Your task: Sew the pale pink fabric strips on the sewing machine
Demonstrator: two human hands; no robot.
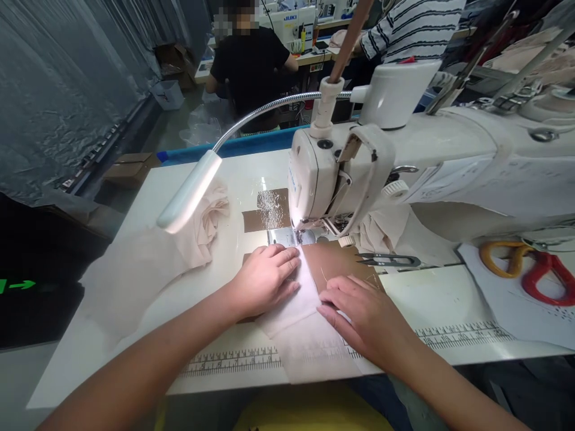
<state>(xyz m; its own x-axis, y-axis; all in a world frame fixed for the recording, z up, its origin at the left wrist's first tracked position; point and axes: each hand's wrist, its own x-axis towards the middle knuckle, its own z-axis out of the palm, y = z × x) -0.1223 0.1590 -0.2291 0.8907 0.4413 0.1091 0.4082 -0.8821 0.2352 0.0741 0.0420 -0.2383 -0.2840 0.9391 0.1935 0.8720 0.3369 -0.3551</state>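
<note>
A pale pink piece of fabric point(309, 335) lies under the needle area of a white sewing machine point(309, 179) and drapes over the table's front edge. My left hand point(265, 278) rests flat on this fabric, its fingertips just in front of the presser foot point(298, 237). At the fabric's right edge, my right hand point(353, 311) has its thumb and fingers closed together on the cloth. Brown tape or board point(336, 263) covers the machine bed beneath. Dark thread snips point(390, 260) lie behind my right hand.
Crumpled pale fabric point(179, 257) spreads over the table's left side, under a lit lamp point(191, 191). More cloth point(381, 230) sits behind the snips. Scissors with red and orange handles point(545, 278) lie on paper at right. Two people work at the back.
</note>
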